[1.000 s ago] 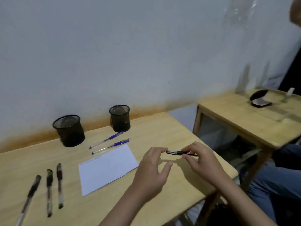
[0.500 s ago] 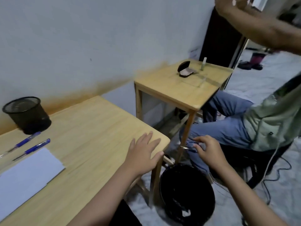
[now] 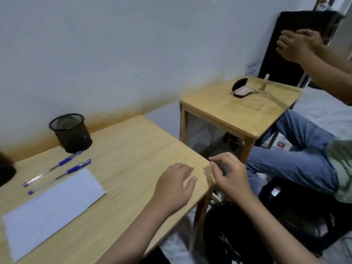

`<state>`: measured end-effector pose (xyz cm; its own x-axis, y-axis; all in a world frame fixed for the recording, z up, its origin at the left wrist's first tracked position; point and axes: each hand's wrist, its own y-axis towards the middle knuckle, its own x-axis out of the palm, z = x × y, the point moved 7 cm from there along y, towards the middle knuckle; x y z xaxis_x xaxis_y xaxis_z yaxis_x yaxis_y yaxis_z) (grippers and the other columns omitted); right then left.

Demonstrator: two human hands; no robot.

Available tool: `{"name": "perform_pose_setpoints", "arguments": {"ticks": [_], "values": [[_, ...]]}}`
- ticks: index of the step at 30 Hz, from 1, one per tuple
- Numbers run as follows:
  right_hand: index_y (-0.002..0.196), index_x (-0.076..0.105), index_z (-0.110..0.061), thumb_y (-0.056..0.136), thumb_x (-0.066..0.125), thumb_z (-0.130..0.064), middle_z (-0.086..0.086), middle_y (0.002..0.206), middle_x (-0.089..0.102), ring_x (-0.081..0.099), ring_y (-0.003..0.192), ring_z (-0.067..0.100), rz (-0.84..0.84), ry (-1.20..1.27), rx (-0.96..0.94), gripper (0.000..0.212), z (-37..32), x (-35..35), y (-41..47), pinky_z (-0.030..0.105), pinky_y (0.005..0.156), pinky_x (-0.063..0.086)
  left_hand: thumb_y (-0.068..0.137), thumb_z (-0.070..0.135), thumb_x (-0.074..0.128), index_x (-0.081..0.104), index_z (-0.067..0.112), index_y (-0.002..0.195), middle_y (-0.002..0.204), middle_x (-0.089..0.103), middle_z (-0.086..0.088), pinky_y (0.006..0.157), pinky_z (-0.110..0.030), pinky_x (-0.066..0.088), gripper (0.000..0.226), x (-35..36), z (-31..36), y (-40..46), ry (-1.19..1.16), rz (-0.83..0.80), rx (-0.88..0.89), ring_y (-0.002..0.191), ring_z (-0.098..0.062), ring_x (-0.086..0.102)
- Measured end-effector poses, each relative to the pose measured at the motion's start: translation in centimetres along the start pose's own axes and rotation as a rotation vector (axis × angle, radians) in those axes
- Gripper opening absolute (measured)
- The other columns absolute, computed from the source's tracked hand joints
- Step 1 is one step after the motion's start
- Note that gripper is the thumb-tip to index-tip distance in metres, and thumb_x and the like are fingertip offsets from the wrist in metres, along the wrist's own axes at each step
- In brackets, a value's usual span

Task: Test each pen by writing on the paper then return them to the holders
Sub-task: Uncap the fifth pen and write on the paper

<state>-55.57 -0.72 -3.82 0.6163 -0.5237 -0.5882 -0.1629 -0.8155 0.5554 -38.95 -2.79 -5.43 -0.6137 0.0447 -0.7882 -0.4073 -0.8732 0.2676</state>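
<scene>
My left hand (image 3: pixel 175 184) lies flat on the wooden table (image 3: pixel 133 149) near its right corner, fingers apart, holding nothing. My right hand (image 3: pixel 228 176) hovers just off that corner with its fingers pinched on a small dark piece, which looks like the black pen (image 3: pixel 224 169), mostly hidden. Two blue pens (image 3: pixel 57 166) (image 3: pixel 73 170) lie side by side between a black mesh holder (image 3: pixel 70 133) and the white paper (image 3: pixel 51 206). A second dark holder (image 3: pixel 5 172) is cut off by the left edge.
A black bin (image 3: pixel 228 237) stands on the floor under my right hand. A second wooden table (image 3: pixel 238 115) to the right carries an open dark case (image 3: pixel 241 90) and a small bottle (image 3: pixel 265 82). Another person sits at right, hands (image 3: pixel 299 44) raised.
The view swung right and then partly back. My right hand took the pen out over the bin and has come back up to the table corner. My left hand stays on the table.
</scene>
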Motion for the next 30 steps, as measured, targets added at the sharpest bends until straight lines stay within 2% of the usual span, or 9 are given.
{"name": "perform_pose_setpoints", "arguments": {"ticks": [5, 9, 13, 15, 19, 22, 24, 26, 30], "values": [[0.087, 0.070, -0.014, 0.084, 0.058, -0.025, -0.007, 0.084, 0.065, 0.059, 0.083, 0.005, -0.066, 0.167, -0.166, 0.016, -7.1, 4.9, 1.7, 0.017, 0.078, 0.046, 0.090, 0.042, 0.048, 0.056, 0.026, 0.120, 0.120, 0.056, 0.009, 0.091, -0.025, 0.040, 0.035, -5.2, -4.4, -3.4, 0.054, 0.116, -0.132, 0.113, -0.009, 0.049], [0.086, 0.070, -0.013, 0.081, 0.063, -0.015, -0.003, 0.082, 0.069, 0.062, 0.081, 0.012, -0.194, 0.245, -0.274, 0.009, -12.8, 10.8, 1.8, 0.020, 0.076, 0.046, 0.090, 0.042, 0.048, 0.055, 0.027, 0.122, 0.124, 0.053, 0.011, 0.093, -0.023, 0.036, 0.036, -9.3, -8.7, -7.9, 0.104, 0.199, -0.280, 0.114, -0.007, 0.047], [0.088, 0.071, -0.012, 0.081, 0.063, -0.016, -0.001, 0.086, 0.071, 0.063, 0.082, 0.016, -0.325, 0.309, -0.359, 0.012, -18.3, 16.2, 1.4, 0.025, 0.076, 0.047, 0.089, 0.044, 0.050, 0.055, 0.028, 0.123, 0.130, 0.051, 0.009, 0.102, -0.029, 0.034, 0.038, -13.0, -12.5, -13.1, 0.192, 0.280, -0.436, 0.120, -0.011, 0.045], [0.095, 0.072, -0.012, 0.085, 0.063, -0.016, 0.001, 0.093, 0.072, 0.062, 0.090, 0.018, -0.414, 0.287, -0.390, 0.014, -20.7, 19.0, 1.2, 0.027, 0.079, 0.047, 0.088, 0.042, 0.051, 0.056, 0.025, 0.122, 0.131, 0.051, 0.006, 0.106, -0.035, 0.033, 0.038, -14.6, -14.2, -15.8, 0.234, 0.326, -0.506, 0.124, -0.014, 0.044], [0.112, 0.068, -0.013, 0.091, 0.055, -0.019, 0.003, 0.111, 0.069, 0.057, 0.105, 0.021, -0.528, 0.184, -0.471, 0.026, -24.1, 24.1, 1.1, 0.033, 0.089, 0.046, 0.083, 0.043, 0.050, 0.061, 0.021, 0.117, 0.128, 0.055, 0.000, 0.102, -0.039, 0.037, 0.042, -16.8, -16.4, -20.6, 0.281, 0.424, -0.597, 0.123, -0.021, 0.048], [0.104, 0.069, -0.015, 0.090, 0.050, -0.018, 0.003, 0.104, 0.069, 0.056, 0.095, 0.024, -0.532, 0.085, -0.555, 0.024, -25.6, 26.6, 1.5, 0.036, 0.077, 0.047, 0.084, 0.045, 0.045, 0.058, 0.022, 0.121, 0.135, 0.050, 0.000, 0.103, -0.039, 0.034, 0.045, -16.3, -16.8, -22.2, 0.316, 0.395, -0.634, 0.127, -0.021, 0.044], [0.092, 0.068, -0.017, 0.087, 0.049, -0.016, 0.002, 0.095, 0.067, 0.055, 0.087, 0.024, -0.520, -0.010, -0.602, 0.019, -25.9, 28.1, 2.0, 0.033, 0.066, 0.044, 0.086, 0.043, 0.043, 0.056, 0.020, 0.123, 0.138, 0.047, -0.003, 0.104, -0.038, 0.034, 0.045, -16.0, -16.7, -22.3, 0.332, 0.401, -0.612, 0.129, -0.022, 0.042], [0.086, 0.067, -0.019, 0.087, 0.050, -0.015, 0.002, 0.090, 0.066, 0.056, 0.085, 0.024, -0.532, -0.090, -0.632, 0.018, -26.2, 29.4, 2.2, 0.032, 0.063, 0.045, 0.088, 0.042, 0.040, 0.051, 0.021, 0.128, 0.142, 0.042, -0.002, 0.107, -0.034, 0.032, 0.046, -15.9, -16.6, -22.2, 0.316, 0.391, -0.614, 0.132, -0.020, 0.036], [0.105, 0.068, -0.015, 0.086, 0.056, -0.014, 0.008, 0.099, 0.064, 0.057, 0.091, 0.029, -0.568, -0.139, -0.729, 0.022, -26.8, 30.7, 2.1, 0.037, 0.069, 0.050, 0.088, 0.045, 0.033, 0.046, 0.024, 0.132, 0.146, 0.036, 0.002, 0.108, -0.031, 0.028, 0.050, -16.0, -16.8, -22.3, 0.312, 0.379, -0.618, 0.136, -0.015, 0.028]]}}
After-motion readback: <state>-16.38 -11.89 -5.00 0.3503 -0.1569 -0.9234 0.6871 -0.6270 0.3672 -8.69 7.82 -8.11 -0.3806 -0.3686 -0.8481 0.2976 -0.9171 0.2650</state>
